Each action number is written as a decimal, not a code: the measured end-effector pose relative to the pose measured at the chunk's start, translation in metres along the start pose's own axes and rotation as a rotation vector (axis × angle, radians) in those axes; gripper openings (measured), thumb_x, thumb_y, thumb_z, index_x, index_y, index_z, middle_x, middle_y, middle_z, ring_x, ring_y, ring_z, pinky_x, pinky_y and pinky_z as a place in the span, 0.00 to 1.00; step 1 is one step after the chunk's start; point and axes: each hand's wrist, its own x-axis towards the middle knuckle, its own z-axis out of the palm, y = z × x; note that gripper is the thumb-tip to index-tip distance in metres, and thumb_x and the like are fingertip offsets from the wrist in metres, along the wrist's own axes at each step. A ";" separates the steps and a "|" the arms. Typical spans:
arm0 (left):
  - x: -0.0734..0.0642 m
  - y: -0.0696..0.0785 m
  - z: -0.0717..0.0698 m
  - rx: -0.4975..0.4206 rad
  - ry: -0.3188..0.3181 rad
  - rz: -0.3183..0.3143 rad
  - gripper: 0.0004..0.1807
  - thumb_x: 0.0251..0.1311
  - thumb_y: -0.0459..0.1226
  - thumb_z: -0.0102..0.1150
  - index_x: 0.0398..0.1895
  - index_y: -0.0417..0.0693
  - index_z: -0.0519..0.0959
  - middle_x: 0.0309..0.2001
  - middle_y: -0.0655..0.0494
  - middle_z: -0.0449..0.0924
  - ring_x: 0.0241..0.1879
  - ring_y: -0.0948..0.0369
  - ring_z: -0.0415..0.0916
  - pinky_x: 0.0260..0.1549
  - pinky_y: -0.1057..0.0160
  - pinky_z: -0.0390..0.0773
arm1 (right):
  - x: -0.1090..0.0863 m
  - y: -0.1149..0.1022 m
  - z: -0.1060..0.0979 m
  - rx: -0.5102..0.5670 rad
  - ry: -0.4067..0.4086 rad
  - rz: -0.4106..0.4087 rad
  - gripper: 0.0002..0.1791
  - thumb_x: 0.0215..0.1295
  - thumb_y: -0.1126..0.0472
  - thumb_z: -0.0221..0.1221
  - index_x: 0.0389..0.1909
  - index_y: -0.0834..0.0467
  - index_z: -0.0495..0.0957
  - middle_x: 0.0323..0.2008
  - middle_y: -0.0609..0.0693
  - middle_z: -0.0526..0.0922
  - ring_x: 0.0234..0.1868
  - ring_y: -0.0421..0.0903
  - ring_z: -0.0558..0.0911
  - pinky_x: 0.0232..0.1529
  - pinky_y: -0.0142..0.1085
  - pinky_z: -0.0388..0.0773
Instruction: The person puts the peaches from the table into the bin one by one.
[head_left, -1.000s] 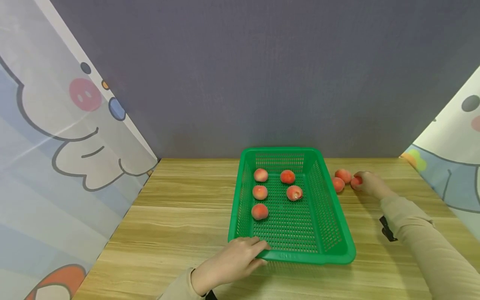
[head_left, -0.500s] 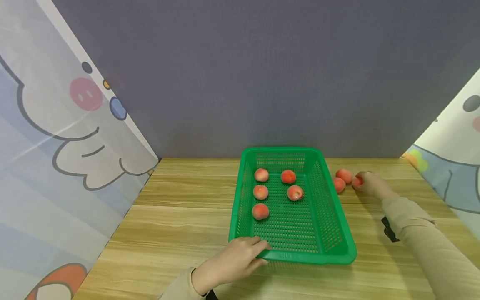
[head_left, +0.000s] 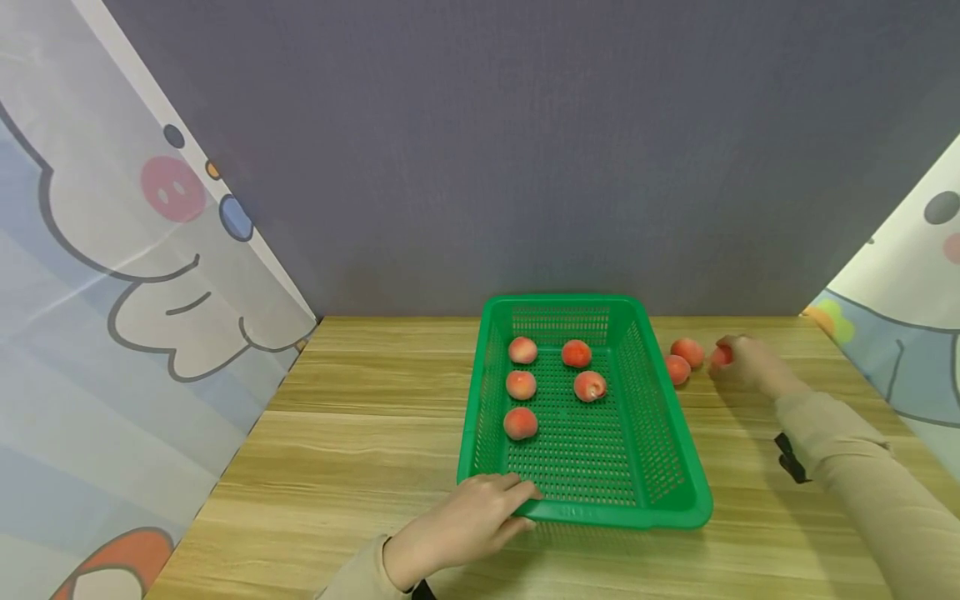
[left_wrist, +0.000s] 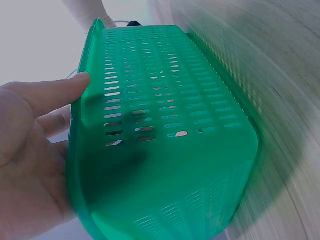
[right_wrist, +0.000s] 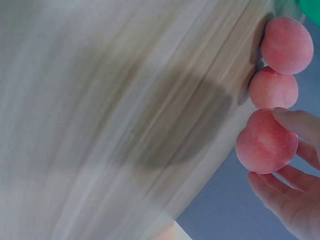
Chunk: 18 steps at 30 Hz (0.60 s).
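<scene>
My left hand point(head_left: 472, 518) grips the near rim of a green perforated plastic basket point(head_left: 600, 512), thumb outside and fingers over the edge. In the left wrist view the thumb presses the basket's outer wall point(left_wrist: 165, 165). Out to the right of the basket, my right hand point(head_left: 753, 364) holds a peach point(right_wrist: 266, 141) between thumb and fingers. Its shadow lies apart on the wood in the right wrist view. Two more peaches sit just left of that hand, a rear peach point(head_left: 687, 352) and a front peach point(head_left: 677, 369) close to the basket wall.
Inside the basket several peaches lie spaced out: a left column with a nearest peach point(head_left: 521, 423), and a right pair with a front peach point(head_left: 589, 386). The wooden table point(head_left: 360, 433) ends at a grey upright panel point(head_left: 525, 167) behind. Cartoon-printed sheets point(head_left: 172, 350) flank both sides.
My right hand has drawn slightly right with the peach, widening the gap to the two peaches beside the basket. The left hand and basket stay put.
</scene>
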 end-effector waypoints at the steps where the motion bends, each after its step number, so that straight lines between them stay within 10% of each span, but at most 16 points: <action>1: 0.000 0.000 0.000 0.001 0.000 0.000 0.13 0.53 0.41 0.59 0.40 0.47 0.74 0.32 0.61 0.76 0.31 0.72 0.73 0.31 0.78 0.71 | 0.000 0.000 -0.001 0.002 -0.001 0.002 0.27 0.46 0.63 0.61 0.41 0.81 0.67 0.34 0.77 0.73 0.35 0.71 0.73 0.36 0.56 0.70; 18: 0.000 -0.001 0.002 0.005 0.002 0.001 0.13 0.54 0.42 0.58 0.41 0.48 0.74 0.32 0.61 0.76 0.31 0.71 0.73 0.32 0.78 0.71 | 0.001 -0.010 -0.013 -0.027 0.097 -0.075 0.20 0.50 0.68 0.58 0.41 0.79 0.69 0.33 0.74 0.74 0.33 0.70 0.74 0.34 0.55 0.70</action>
